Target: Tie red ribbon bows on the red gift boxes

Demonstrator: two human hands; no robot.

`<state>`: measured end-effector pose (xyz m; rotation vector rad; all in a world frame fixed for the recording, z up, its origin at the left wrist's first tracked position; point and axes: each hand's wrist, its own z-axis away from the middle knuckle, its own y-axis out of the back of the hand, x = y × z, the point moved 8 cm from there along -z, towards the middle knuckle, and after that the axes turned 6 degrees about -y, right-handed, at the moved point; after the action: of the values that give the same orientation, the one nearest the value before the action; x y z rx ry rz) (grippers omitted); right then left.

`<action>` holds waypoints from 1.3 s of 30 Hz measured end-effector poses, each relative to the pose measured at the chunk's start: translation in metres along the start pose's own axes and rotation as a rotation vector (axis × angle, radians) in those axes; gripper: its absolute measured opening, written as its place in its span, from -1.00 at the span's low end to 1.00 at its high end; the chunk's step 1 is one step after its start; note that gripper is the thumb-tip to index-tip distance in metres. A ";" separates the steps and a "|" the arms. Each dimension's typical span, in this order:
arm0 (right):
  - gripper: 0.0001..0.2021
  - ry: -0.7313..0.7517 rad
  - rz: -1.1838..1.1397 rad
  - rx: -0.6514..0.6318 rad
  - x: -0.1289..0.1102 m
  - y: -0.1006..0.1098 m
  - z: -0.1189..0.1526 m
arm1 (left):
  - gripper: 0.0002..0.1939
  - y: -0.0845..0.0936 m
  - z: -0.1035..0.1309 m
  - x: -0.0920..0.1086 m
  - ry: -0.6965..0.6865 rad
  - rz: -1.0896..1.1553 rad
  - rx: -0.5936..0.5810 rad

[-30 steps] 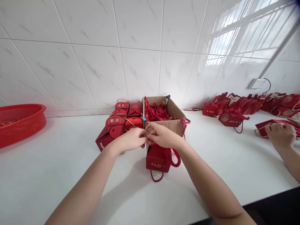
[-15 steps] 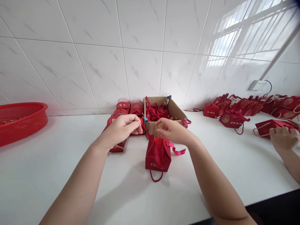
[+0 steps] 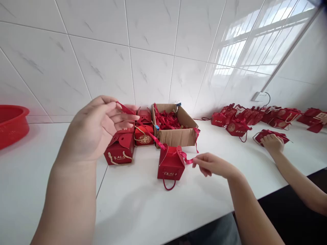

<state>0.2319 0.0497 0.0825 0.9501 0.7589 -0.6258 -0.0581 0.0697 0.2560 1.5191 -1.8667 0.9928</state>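
White tiles back a white counter, where a small red box stands upright; take it as the clock's centre. Its upper flaps lean together, and a red ribbon trails from both sides of the top. At ten o'clock the raised left hand pinches one end between thumb and fingers; at three, the right hand has its fingertips pressed together on the other tail. So the ribbon is in place, but no bow shows on it; just how it passes through the flaps is hard to make out. A cord handle hangs at six o'clock. At twelve, a carton holds heaped red ribbons; at ten, behind the left hand, sit rope-handled boxes; around two, a box with a bow.
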 end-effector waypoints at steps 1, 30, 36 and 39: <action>-0.55 -0.004 -0.100 -0.054 0.010 -0.014 -0.001 | -0.87 0.003 0.001 0.006 -0.047 0.005 0.022; -0.84 0.357 -0.057 0.741 -0.137 0.073 0.028 | -0.88 -0.022 0.001 0.033 -0.435 -0.325 0.178; -0.84 0.515 -0.186 0.767 -0.140 0.071 0.028 | -0.75 -0.028 -0.001 0.026 -0.399 -0.216 0.136; -0.84 0.591 -0.203 0.850 -0.140 0.074 0.033 | -0.82 -0.029 -0.006 0.017 -0.298 -0.231 0.126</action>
<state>0.2148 0.0733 0.2414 1.9065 1.1485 -0.8831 -0.0343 0.0616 0.2791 1.9992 -1.7924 0.8258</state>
